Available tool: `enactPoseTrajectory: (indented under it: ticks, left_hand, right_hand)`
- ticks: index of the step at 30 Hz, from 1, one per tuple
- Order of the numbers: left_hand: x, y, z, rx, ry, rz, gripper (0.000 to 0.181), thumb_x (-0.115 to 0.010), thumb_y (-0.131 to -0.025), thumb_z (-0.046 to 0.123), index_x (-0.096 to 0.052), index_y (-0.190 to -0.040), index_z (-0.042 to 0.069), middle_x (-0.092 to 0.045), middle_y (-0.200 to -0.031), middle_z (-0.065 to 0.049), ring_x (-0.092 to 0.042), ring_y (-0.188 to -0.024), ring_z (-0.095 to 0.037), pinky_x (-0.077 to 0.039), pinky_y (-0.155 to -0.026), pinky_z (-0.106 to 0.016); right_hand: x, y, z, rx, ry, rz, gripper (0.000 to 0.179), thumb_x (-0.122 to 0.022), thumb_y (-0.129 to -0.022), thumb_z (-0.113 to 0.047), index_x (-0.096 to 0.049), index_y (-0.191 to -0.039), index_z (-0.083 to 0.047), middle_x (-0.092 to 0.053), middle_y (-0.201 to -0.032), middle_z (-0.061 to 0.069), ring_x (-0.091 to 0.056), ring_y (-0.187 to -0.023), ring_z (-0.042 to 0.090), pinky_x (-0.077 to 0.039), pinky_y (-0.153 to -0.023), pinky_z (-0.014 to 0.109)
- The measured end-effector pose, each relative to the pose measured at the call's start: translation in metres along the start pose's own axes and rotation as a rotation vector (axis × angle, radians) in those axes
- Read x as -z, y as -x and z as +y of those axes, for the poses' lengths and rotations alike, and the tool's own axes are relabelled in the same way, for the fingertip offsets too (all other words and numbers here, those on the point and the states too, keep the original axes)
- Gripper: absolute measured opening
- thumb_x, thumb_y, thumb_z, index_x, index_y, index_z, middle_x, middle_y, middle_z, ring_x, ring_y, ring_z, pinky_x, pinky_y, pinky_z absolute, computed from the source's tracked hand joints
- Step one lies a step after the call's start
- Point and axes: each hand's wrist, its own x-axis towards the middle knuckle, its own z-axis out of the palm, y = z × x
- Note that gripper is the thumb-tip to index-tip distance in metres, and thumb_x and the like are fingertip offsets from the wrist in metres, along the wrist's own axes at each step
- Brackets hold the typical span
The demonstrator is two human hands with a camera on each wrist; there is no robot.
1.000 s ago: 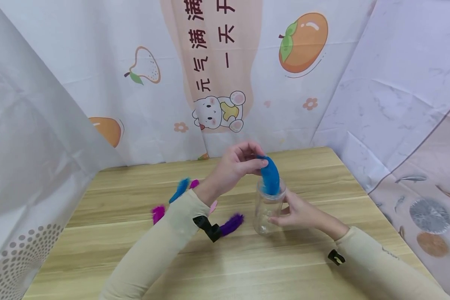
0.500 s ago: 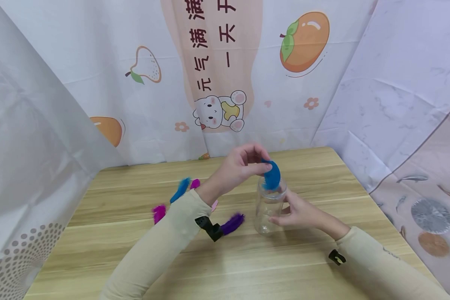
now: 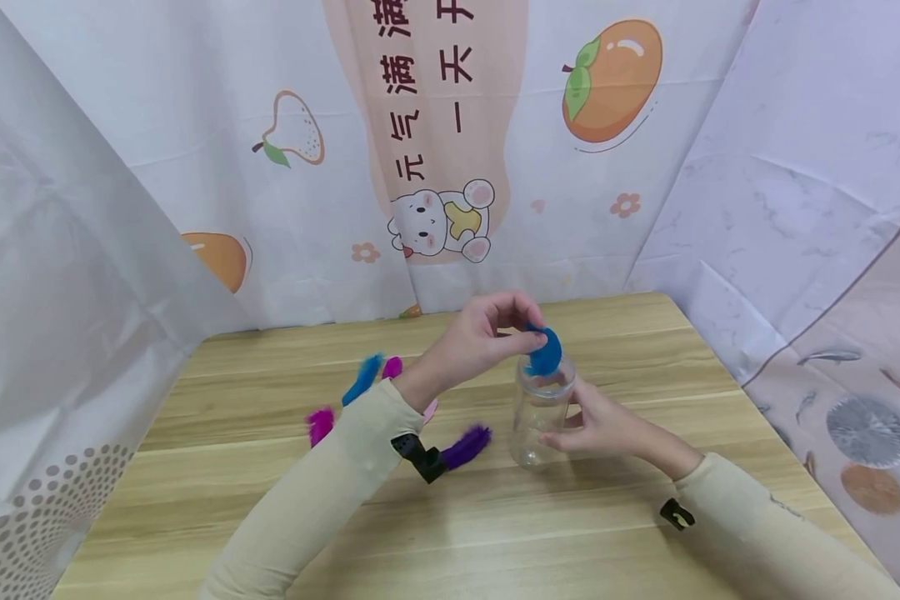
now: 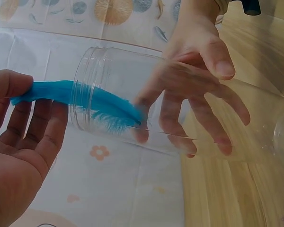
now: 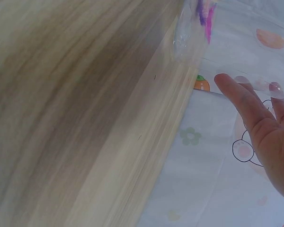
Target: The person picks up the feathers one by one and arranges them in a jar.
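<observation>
My left hand (image 3: 487, 340) pinches a blue feather (image 3: 547, 354) between thumb and fingers at the mouth of a clear jar (image 3: 527, 437). In the left wrist view the feather (image 4: 109, 105) bends, its lower part inside the jar's threaded neck and its upper end still between the fingertips. The jar stands upright on the table. My right hand (image 3: 603, 423) grips the jar from the right, thumb on the near side and fingers around the back. Through the clear wall those fingers (image 4: 171, 113) show spread along the side.
A purple feather (image 3: 467, 447) lies left of the jar. Beyond the left forearm are another blue feather (image 3: 363, 380), magenta feathers (image 3: 319, 425) and a pale pink one (image 3: 430, 411), partly covered by the arm. A printed curtain (image 3: 307, 250) hangs behind the wooden table (image 3: 525, 533).
My left hand has moved slightly down and right, lowering the blue feather deeper into the jar's mouth; less of it shows above the rim. The right hand and jar have stayed in place.
</observation>
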Motion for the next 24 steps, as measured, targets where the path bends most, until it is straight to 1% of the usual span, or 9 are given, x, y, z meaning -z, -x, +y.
enactPoseTrajectory:
  ticks: [7, 12, 18, 24]
  left_hand:
    - [0.0003, 0.0006, 0.0017, 0.006, -0.007, -0.018, 0.007, -0.066, -0.094, -0.004, -0.064, -0.1, 0.0, -0.065, -0.097, -0.011, -0.063, -0.089, -0.021, -0.059, -0.079, -0.035]
    - [-0.0008, 0.0019, -0.0002, -0.002, -0.021, -0.04, 0.008, -0.066, -0.094, -0.005, -0.064, -0.1, 0.0, -0.065, -0.097, -0.01, -0.063, -0.09, -0.02, -0.06, -0.079, -0.038]
    - [-0.0032, 0.0039, -0.0025, -0.02, -0.032, -0.062, 0.008, -0.067, -0.094, -0.003, -0.065, -0.101, 0.0, -0.065, -0.098, -0.009, -0.063, -0.091, -0.021, -0.061, -0.081, -0.04]
    - [-0.0051, 0.0036, -0.0027, -0.027, -0.042, -0.078, 0.008, -0.067, -0.094, -0.004, -0.065, -0.101, 0.0, -0.065, -0.098, -0.009, -0.063, -0.09, -0.02, -0.061, -0.081, -0.041]
  right_hand:
    - [0.0001, 0.0002, 0.0011, -0.013, -0.014, 0.006, 0.101, -0.082, -0.085, -0.006, -0.017, -0.159, -0.024, -0.044, -0.142, 0.015, -0.055, -0.118, 0.037, -0.061, -0.077, 0.044]
    - [0.0005, 0.0006, 0.0018, -0.011, 0.003, 0.001, 0.102, -0.082, -0.086, -0.006, -0.015, -0.16, -0.025, -0.043, -0.142, 0.013, -0.055, -0.118, 0.036, -0.061, -0.077, 0.043]
    - [0.001, 0.0011, 0.0026, -0.013, 0.036, -0.004, 0.098, -0.081, -0.087, -0.008, -0.018, -0.159, -0.026, -0.045, -0.141, 0.01, -0.056, -0.118, 0.035, -0.061, -0.079, 0.041]
    - [0.001, 0.0012, 0.0025, -0.022, 0.033, -0.003, 0.096, -0.082, -0.087, -0.009, -0.02, -0.158, -0.026, -0.046, -0.14, 0.01, -0.055, -0.118, 0.034, -0.061, -0.078, 0.041]
